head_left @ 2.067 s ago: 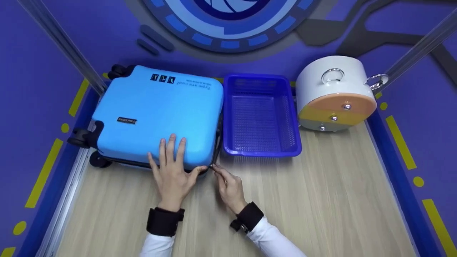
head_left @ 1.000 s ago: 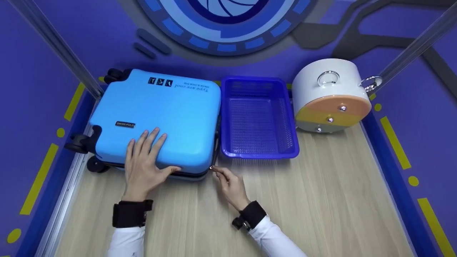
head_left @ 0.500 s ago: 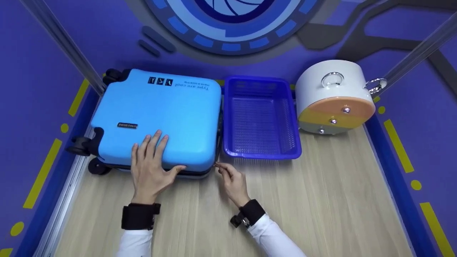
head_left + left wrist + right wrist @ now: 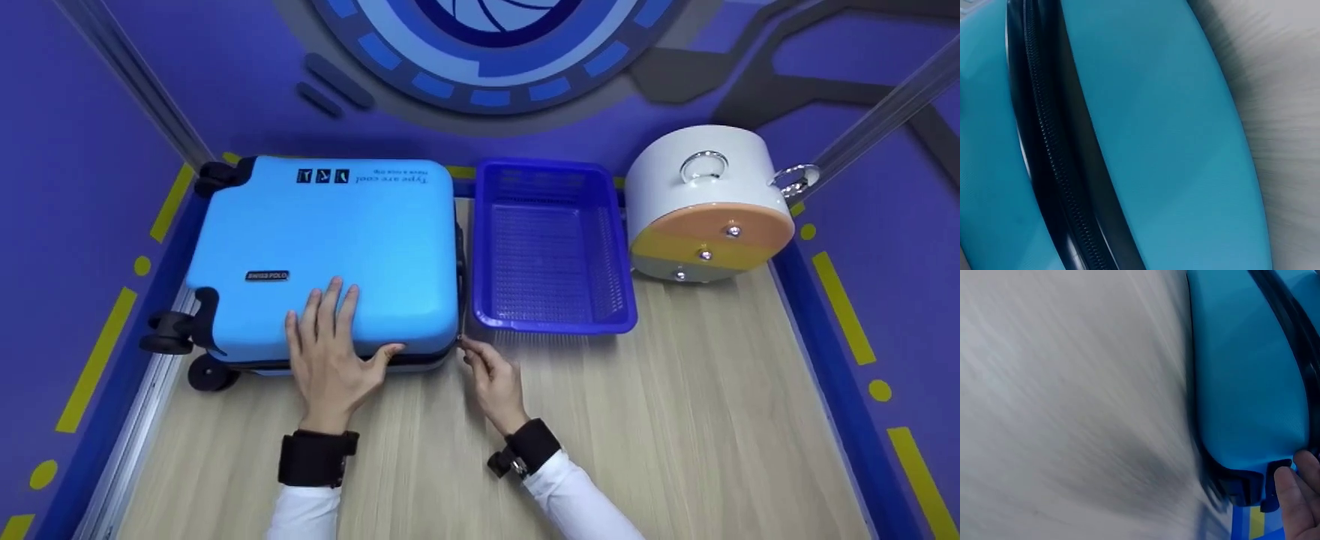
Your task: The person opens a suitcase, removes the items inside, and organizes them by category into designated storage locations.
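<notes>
A light blue hard-shell suitcase [image 4: 337,225] lies flat on the wooden floor, its black wheels pointing left. My left hand [image 4: 330,367] rests on its front edge, fingers spread over the top shell and thumb along the black seam. In the left wrist view a closed stretch of zipper [image 4: 1053,140] runs along that seam. At the front right corner my right hand [image 4: 496,381] pinches the small zipper pull [image 4: 460,339] between thumb and index finger. The right wrist view catches only the fingers [image 4: 1293,500] at the suitcase's corner; the pull is hidden there.
A blue plastic basket [image 4: 555,327] stands right of the suitcase, a narrow gap between them. Farther right is a white rounded drawer box [image 4: 697,165] with orange, yellow and grey fronts. Blue panels enclose the back and sides. Bare wooden floor [image 4: 660,420] extends in front.
The suitcase has turned slightly, its back edge now level, and a gap to the basket has opened. My left hand slid left along the front edge, then a little back right. The right hand keeps its pinch.
</notes>
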Tool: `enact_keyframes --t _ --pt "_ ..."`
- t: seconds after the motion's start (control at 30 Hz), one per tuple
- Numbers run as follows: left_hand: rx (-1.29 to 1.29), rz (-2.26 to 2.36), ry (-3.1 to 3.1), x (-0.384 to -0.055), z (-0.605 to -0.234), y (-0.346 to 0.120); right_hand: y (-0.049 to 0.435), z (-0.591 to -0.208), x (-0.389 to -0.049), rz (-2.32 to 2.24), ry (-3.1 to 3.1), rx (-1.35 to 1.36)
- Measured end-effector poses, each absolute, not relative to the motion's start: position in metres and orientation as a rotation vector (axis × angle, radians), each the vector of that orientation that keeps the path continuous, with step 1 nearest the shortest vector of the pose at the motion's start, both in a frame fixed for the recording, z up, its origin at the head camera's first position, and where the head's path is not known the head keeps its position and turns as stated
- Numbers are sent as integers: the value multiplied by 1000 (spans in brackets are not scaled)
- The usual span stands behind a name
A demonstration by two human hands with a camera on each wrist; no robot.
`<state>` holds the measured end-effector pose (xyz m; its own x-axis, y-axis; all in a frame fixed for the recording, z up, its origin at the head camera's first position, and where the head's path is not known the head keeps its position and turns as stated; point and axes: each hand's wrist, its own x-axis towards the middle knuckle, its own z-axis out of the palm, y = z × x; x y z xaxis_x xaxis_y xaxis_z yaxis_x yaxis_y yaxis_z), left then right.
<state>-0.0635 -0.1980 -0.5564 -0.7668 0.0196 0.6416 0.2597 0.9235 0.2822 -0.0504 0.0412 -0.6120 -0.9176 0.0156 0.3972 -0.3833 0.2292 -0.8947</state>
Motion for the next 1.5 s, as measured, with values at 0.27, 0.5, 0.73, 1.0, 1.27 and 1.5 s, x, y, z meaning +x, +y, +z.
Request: enact_keyframes --t 0.27,0.5,0.73,1.0,1.27,1.5 --pt "-140 -478 -2443 -62 -557 -191 38 -598 -40 1766 -2143 376" --pt "-107 -463 -2448 -63 -557 -182 42 -627 -45 1696 -2133 384" --pt "-89 -452 -2444 -64 -555 -177 43 -630 -43 1374 -2179 461" --pt "-89 -447 -2442 -65 -553 -175 41 -621 -39 1120 -2228 540" --pt "-89 -477 -2441 -64 -551 -175 21 -615 -30 1038 -2257 649" --pt "-119 -511 -2443 -66 -548 -172 -1 -614 -27 1071 -2288 702"
